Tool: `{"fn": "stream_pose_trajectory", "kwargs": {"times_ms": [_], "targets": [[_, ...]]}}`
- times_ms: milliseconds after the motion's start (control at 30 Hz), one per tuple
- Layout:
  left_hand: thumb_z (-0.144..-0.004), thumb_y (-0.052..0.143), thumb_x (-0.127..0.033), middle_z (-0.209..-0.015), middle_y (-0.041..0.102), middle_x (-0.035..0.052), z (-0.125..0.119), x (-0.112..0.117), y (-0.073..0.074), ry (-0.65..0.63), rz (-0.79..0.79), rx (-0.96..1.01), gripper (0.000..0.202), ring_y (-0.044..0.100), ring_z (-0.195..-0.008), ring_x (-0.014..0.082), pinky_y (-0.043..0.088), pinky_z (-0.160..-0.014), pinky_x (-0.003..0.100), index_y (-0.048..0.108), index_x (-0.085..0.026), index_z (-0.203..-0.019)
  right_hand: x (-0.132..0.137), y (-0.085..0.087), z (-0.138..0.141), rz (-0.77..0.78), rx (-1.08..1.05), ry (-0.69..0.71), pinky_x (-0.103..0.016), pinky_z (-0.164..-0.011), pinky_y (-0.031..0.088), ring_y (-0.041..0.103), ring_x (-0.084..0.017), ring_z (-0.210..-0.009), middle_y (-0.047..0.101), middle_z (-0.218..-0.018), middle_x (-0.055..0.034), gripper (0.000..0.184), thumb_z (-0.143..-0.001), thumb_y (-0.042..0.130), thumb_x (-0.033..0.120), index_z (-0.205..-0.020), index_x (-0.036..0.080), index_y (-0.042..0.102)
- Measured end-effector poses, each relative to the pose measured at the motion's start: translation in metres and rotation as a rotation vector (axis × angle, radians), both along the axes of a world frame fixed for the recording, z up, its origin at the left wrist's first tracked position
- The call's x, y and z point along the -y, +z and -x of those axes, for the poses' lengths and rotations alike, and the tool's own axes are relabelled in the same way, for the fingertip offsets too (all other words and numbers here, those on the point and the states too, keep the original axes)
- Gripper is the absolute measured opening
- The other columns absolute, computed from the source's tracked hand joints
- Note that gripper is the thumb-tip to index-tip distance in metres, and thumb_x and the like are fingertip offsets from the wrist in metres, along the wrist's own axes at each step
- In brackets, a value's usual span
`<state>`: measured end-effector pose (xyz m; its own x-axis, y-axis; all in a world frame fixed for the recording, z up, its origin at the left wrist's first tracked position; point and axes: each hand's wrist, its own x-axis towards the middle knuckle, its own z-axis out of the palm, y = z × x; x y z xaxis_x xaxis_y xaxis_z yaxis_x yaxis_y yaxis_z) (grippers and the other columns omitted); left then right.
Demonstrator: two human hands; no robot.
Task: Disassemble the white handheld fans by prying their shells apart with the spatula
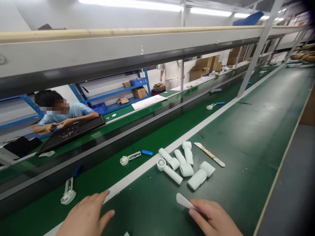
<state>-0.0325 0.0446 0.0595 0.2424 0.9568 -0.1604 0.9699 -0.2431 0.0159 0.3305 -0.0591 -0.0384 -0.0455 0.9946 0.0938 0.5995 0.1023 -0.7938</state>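
On the green belt table (236, 154), I'm pinching a thin white plastic piece (183, 200) by its edge in my right hand (213, 218); it seems light and stiff, so the edge looks like the place to hold it. My left hand (85, 216) is hanging open and empty, well short of the white plastic tubes (187, 167).

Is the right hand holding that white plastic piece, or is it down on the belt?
Holding it: the white plastic piece sticks out from the grip of the right hand.

One left hand (85, 216) and one right hand (213, 218) appear. The green conveyor belt (246, 137) carries about nine white plastic tubes (186, 169), one white fan rotor (161, 164), one knife (209, 154), one white curved scraper (183, 200), and three white-and-blue tools (68, 190).
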Motion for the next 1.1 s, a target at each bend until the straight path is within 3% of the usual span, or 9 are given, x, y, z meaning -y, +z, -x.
{"fn": "stream_pose_trajectory", "kwargs": {"times_ms": [133,300,400,533,700,800,900,967,1100], "targets": [[-0.088,0.047,-0.050,-0.131,0.058,0.0046,-0.074,-0.024,0.009,-0.197,0.026,0.156,0.043,0.057,-0.117,0.0288,0.047,-0.096,0.045,0.058,-0.033,-0.125,-0.002,0.009,0.000,-0.063,-0.015,-0.025,-0.024,-0.057,0.045,0.062,-0.018,-0.070,0.068,-0.081,-0.0031,0.032,-0.095,0.044,0.044,-0.085,0.025,0.067],[-0.082,0.061,-0.032,-0.154,0.030,0.0010,-0.163,-0.058,-0.019,-0.509,0.023,0.324,0.067,0.033,-0.138,0.0256,0.032,-0.112,0.041,0.035,-0.032,-0.143,-0.005,0.008,-0.001,-0.060,-0.057,-0.095,-0.024,-0.056,0.044,0.059,-0.017,-0.063,0.064,-0.071,-0.0025,0.034,-0.095,0.042,0.043,-0.082,0.021,0.066],[-0.078,0.065,-0.023,-0.141,0.048,0.0033,-0.182,-0.077,-0.032,-0.572,0.014,0.334,0.060,0.045,-0.128,0.0250,0.037,-0.107,0.038,0.046,-0.028,-0.134,-0.005,0.006,-0.002,-0.039,-0.133,-0.127,-0.025,-0.062,0.045,0.061,-0.019,-0.071,0.066,-0.078,-0.0043,0.036,-0.095,0.042,0.045,-0.089,0.020,0.066],[-0.078,0.064,-0.021,-0.115,0.058,0.0041,-0.170,-0.067,-0.028,-0.583,0.009,0.348,0.038,0.056,-0.107,0.0234,0.045,-0.094,0.035,0.058,-0.026,-0.114,-0.001,0.005,-0.003,-0.052,-0.233,-0.198,-0.025,-0.070,0.047,0.062,-0.019,-0.081,0.068,-0.089,-0.0046,0.035,-0.095,0.043,0.045,-0.103,0.020,0.065],[-0.080,0.059,-0.016,-0.107,0.053,0.0042,-0.122,0.002,-0.025,-0.601,-0.058,0.271,0.029,0.055,-0.099,0.0227,0.049,-0.083,0.035,0.058,-0.027,-0.107,0.007,0.000,-0.003,-0.170,-0.119,-0.220,-0.026,-0.065,0.045,0.060,-0.017,-0.071,0.065,-0.078,-0.0024,0.029,-0.096,0.043,0.039,-0.099,0.020,0.064],[-0.084,0.056,-0.016,-0.109,0.053,0.0055,-0.097,0.052,-0.041,-0.575,-0.086,0.253,0.019,0.055,-0.102,0.0250,0.051,-0.081,0.037,0.057,-0.026,-0.100,0.013,0.004,-0.001,-0.230,0.039,-0.029,-0.027,-0.067,0.044,0.058,-0.016,-0.073,0.063,-0.079,-0.0036,0.027,-0.098,0.037,0.030,-0.104,0.019,0.062],[-0.090,0.051,-0.021,-0.130,0.048,0.0086,-0.083,0.091,-0.061,-0.545,-0.137,0.303,0.010,0.047,-0.120,0.0295,0.048,-0.092,0.043,0.057,-0.024,-0.098,0.022,0.011,-0.003,-0.213,0.276,0.224,-0.028,-0.061,0.039,0.053,-0.015,-0.066,0.058,-0.075,-0.0030,0.026,-0.098,0.034,0.022,-0.102,0.018,0.060],[-0.092,0.049,-0.023,-0.136,0.046,0.0080,-0.080,0.105,-0.070,-0.516,-0.140,0.354,0.008,0.044,-0.124,0.0297,0.045,-0.098,0.045,0.056,-0.023,-0.096,0.030,0.014,-0.007,-0.214,0.428,0.326,-0.028,-0.057,0.035,0.050,-0.015,-0.062,0.056,-0.072,-0.0024,0.024,-0.098,0.035,0.019,-0.100,0.017,0.058],[-0.094,0.045,-0.025,-0.122,0.055,0.0068,-0.085,0.106,-0.077,-0.411,-0.086,0.473,0.016,0.050,-0.115,0.0257,0.046,-0.095,0.043,0.055,-0.024,-0.106,0.042,0.012,-0.015,-0.259,0.642,0.412,-0.030,-0.058,0.030,0.047,-0.016,-0.063,0.055,-0.073,-0.0033,0.022,-0.095,0.036,0.013,-0.099,0.016,0.057]]}}
